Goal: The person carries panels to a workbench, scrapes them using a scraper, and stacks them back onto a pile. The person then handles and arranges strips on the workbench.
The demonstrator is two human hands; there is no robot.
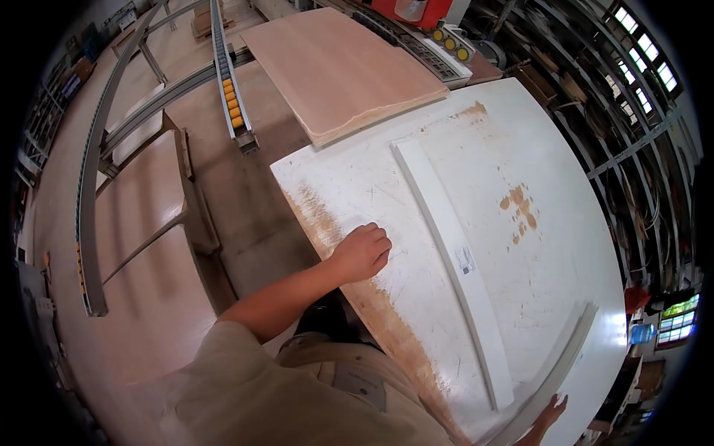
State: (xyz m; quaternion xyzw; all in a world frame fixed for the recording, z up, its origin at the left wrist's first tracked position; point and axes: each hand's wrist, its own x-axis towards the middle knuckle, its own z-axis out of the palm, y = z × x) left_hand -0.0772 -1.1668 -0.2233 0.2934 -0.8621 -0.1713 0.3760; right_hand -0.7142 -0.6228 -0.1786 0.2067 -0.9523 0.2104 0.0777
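My left hand [362,253] is curled into a fist over the worn edge of a white tabletop [535,141]. Nothing shows sticking out of its fingers. Across the table lies a long white strip [454,253] with a small printed label, apart from my left hand. At the lower right, a second white strip [571,349] is slightly blurred, with a shadow alongside it. My right hand [549,415] is at that strip's outer edge, its fingers bent against it; part of the grip is hard to see.
Beyond the table's far end is a pinkish panel [349,70], beside a machine with yellow round parts [450,43]. Roller rails [230,97] and more panels [149,215] stand to the left. Racks with stacked strips [602,97] line the right side.
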